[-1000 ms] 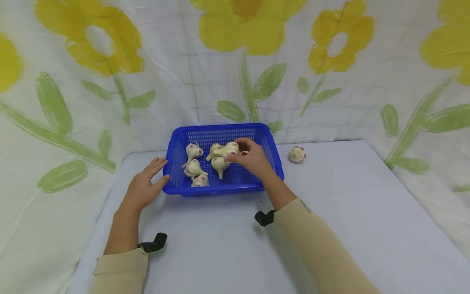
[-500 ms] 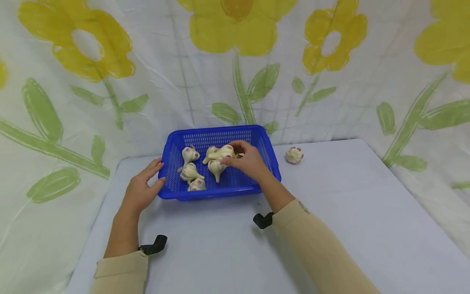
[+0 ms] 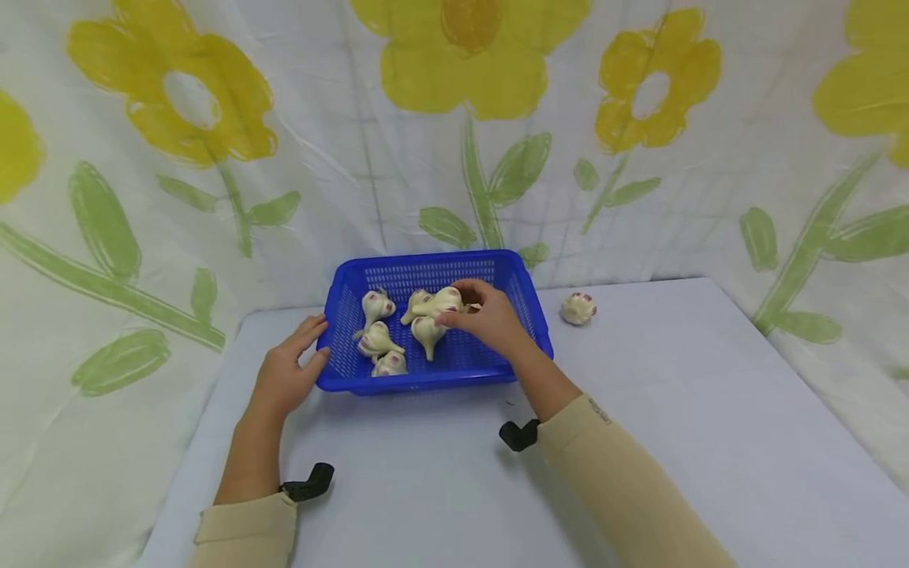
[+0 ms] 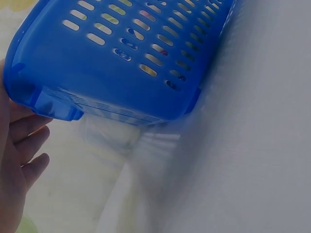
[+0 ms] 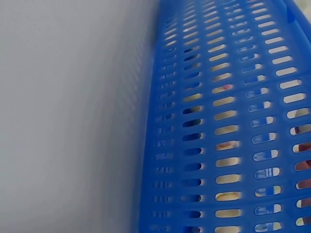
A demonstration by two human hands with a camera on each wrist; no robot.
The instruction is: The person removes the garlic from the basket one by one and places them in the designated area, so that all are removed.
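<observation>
A blue slotted plastic basket (image 3: 426, 384) stands at the back of the table, holding several garlic bulbs. At its left end, my left hand (image 3: 284, 377) touches the rim with fingers extended and thumb apart. In the left wrist view, the fingers (image 4: 30, 141) lie beside the basket's corner lug. My right hand (image 3: 497, 322) reaches over the basket's right side and pinches a whitish garlic bulb (image 3: 447, 300) between thumb and fingers. Just under that bulb sits another garlic bulb (image 3: 428, 338), stem toward me. The right wrist view shows only the slotted basket side (image 5: 228, 121), hiding the right hand's grip.
One loose garlic bulb (image 3: 578, 308) lies on the white-covered table (image 3: 682, 410), right of the basket. More bulbs, including a garlic bulb (image 3: 379, 340), rest along the basket's left half. A flower-printed curtain (image 3: 319, 158) hangs directly behind the table.
</observation>
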